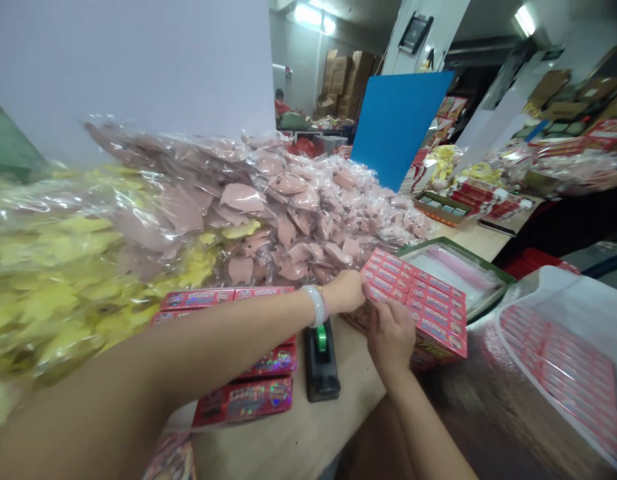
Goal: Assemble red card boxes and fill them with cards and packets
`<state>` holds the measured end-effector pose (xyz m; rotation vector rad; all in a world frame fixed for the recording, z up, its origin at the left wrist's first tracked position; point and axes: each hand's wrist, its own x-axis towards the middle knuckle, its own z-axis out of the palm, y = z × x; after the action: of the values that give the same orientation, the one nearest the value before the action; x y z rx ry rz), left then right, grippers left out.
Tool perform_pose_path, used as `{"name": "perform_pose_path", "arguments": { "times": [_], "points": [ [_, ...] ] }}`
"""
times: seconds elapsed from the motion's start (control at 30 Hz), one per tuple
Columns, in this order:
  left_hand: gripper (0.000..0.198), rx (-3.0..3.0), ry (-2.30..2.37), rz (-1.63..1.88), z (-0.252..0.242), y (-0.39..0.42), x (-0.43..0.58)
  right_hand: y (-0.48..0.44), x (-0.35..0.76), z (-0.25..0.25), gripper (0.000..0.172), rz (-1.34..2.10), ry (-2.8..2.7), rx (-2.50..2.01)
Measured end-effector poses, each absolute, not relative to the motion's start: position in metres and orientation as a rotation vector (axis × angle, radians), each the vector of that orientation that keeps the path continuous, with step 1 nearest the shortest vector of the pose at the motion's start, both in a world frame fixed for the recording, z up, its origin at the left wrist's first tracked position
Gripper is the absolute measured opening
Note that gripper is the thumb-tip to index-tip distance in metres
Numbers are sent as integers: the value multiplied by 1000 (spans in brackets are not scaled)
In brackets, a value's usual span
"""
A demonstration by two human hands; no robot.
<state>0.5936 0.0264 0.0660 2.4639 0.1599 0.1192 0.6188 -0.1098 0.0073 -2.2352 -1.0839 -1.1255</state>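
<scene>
My left hand (349,292), wearing a pale bangle on its wrist, is closed at the left edge of a block of red printed boxes (436,303). Beside it, my right hand (391,333) is also closed, its fingers pressed together against the block's near left side. What the fingertips pinch is hidden. Below my left wrist, a black tape dispenser (322,373) with a green roll stands on the wooden table (268,447). More red shiny boxes (243,400) lie in rows to its left, partly covered by my left forearm.
Bagged pink pieces (293,227) and bagged yellow pieces (53,267) are heaped across the back and left. A green-rimmed tray (488,267) lies behind the block. At right, a clear plastic bag (563,320) covers more red boxes. Another person's arm (606,180) shows far right.
</scene>
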Motion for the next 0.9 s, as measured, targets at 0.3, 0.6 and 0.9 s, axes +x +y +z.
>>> {"name": "perform_pose_path", "arguments": {
  "times": [0.3, 0.6, 0.9],
  "points": [
    [14, 2497, 148, 90, 66, 26, 593, -111, 617, -1, 15, -1058, -1384, -2119],
    [23, 2459, 112, 188, 63, 29, 590, -121, 625, 0, 20, -1280, -946, -2227],
    [28, 2489, 69, 185, 58, 33, 595, -119, 632, -5, 10, -1110, -1275, -2074]
  ]
}}
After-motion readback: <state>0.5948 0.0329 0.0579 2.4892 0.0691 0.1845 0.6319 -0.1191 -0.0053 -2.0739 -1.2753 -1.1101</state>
